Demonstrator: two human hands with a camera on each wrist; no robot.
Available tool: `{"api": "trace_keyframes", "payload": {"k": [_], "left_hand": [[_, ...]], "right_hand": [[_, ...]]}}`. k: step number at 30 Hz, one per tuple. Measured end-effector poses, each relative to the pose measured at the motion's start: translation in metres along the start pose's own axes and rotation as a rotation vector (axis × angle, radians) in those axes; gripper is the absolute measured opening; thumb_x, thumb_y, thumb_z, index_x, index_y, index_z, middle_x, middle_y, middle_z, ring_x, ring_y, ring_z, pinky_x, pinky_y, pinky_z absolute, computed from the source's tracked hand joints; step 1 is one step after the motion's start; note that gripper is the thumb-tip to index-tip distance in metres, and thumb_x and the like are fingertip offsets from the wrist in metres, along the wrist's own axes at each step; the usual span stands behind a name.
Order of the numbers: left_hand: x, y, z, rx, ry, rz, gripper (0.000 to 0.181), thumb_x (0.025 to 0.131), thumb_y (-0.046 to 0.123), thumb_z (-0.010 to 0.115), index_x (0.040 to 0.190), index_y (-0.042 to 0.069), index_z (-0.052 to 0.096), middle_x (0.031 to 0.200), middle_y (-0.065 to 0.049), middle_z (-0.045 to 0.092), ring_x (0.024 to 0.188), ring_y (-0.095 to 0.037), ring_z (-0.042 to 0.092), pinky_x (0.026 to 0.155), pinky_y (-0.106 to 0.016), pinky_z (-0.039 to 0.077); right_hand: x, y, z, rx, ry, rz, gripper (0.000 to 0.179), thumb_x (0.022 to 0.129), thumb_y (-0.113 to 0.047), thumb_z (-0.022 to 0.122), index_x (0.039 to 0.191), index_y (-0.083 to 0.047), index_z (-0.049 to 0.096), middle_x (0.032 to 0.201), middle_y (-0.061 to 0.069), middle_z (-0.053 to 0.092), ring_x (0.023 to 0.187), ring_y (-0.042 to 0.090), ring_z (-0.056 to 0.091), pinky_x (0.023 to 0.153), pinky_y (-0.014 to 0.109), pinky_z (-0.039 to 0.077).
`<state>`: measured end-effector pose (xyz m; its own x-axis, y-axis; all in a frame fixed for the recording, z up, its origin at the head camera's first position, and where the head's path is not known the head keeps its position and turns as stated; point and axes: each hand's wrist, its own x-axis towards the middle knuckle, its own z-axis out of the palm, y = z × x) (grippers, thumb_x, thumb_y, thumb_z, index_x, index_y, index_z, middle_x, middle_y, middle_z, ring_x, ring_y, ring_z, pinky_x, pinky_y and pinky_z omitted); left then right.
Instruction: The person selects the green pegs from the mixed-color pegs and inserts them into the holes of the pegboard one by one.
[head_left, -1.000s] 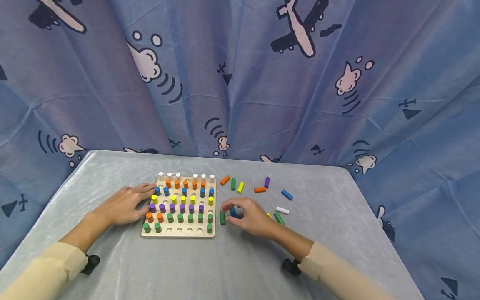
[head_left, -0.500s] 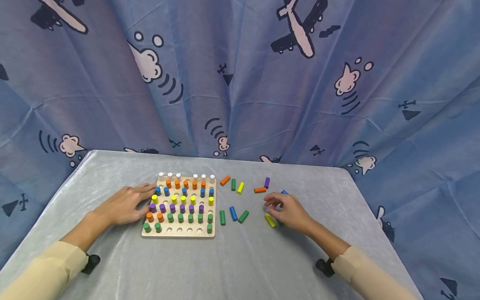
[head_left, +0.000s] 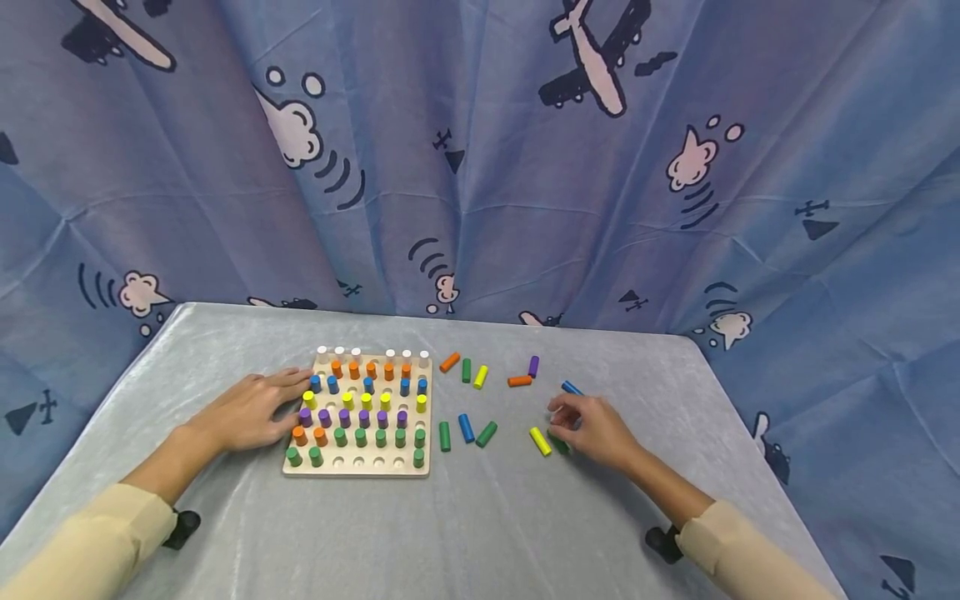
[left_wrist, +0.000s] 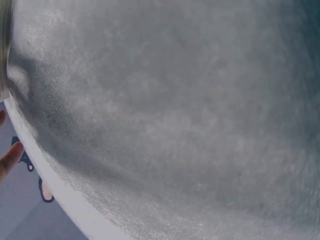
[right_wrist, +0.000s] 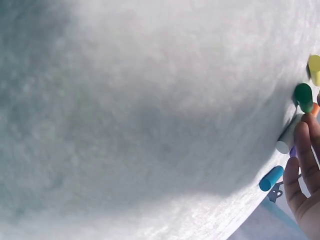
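Note:
A wooden pegboard (head_left: pixel 375 468) with rows of coloured pegs lies left of centre in the head view. My left hand (head_left: pixel 255 408) rests at its left edge, fingers extended toward it. In the left wrist view only fingertips (left_wrist: pixel 12 155) show, at the left border. My right hand (head_left: pixel 592 429) is over the loose pegs, its fingers bent. In the right wrist view its fingertips overlap a white peg (right_wrist: pixel 286 140) and reach the end of a green peg (right_wrist: pixel 302 95). The thumb is hidden there, and I cannot tell whether a peg is pinched.
Beside my right hand lie a yellow peg (head_left: pixel 540 442) and a blue peg (head_left: pixel 572 387). Between it and the board are a second blue peg (head_left: pixel 467 428) and two green pegs. Farther back lie orange pegs, including an orange peg (head_left: pixel 519 381), and a purple peg (head_left: pixel 533 366).
My right hand has moved right, from near the board to the white and green pegs, uncovering a blue and a green peg. My left hand stays at the board's edge.

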<state>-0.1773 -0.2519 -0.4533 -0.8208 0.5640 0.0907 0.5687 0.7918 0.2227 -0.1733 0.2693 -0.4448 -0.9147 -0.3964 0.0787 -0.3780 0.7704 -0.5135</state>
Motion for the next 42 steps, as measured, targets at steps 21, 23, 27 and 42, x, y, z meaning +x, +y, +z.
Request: {"api": "trace_keyframes", "payload": {"k": [21,23,27,42], "left_hand": [[0.0,0.0,0.001,0.006,0.007,-0.013,0.052,0.091,0.022,0.062,0.135,-0.006,0.057,0.145,-0.021,0.051,0.132,-0.044,0.047,0.099,-0.065,0.041],[0.0,0.0,0.001,0.005,0.006,-0.013,0.052,0.092,0.022,0.062,0.135,-0.006,0.057,0.145,-0.021,0.051,0.133,-0.044,0.047,0.099,-0.065,0.041],[0.0,0.001,0.0,0.006,0.001,-0.013,0.052,0.092,0.023,0.062,0.135,-0.006,0.058,0.145,-0.021,0.051,0.132,-0.044,0.047,0.099,-0.065,0.042],[0.0,-0.001,0.002,0.002,-0.011,-0.029,0.053,0.093,0.023,0.06,0.137,-0.006,0.055,0.148,-0.021,0.048,0.135,-0.044,0.045,0.1,-0.065,0.04]], "right_hand": [[0.0,-0.005,0.009,-0.083,-0.004,0.05,0.023,0.08,-0.012,0.082,0.101,-0.008,0.072,0.078,-0.01,0.063,0.071,0.005,0.056,0.064,0.025,0.049],[0.0,-0.006,0.009,-0.066,-0.011,0.059,0.024,0.081,-0.011,0.082,0.102,-0.008,0.072,0.079,-0.009,0.064,0.072,0.006,0.056,0.064,0.025,0.049],[0.0,-0.007,0.008,-0.034,-0.021,0.067,0.025,0.081,-0.008,0.081,0.104,-0.007,0.072,0.082,-0.007,0.066,0.074,0.007,0.057,0.066,0.026,0.051],[0.009,-0.026,0.003,0.036,-0.017,-0.016,0.028,0.083,-0.005,0.078,0.11,-0.005,0.071,0.088,-0.004,0.068,0.078,0.008,0.06,0.07,0.028,0.053]]}}
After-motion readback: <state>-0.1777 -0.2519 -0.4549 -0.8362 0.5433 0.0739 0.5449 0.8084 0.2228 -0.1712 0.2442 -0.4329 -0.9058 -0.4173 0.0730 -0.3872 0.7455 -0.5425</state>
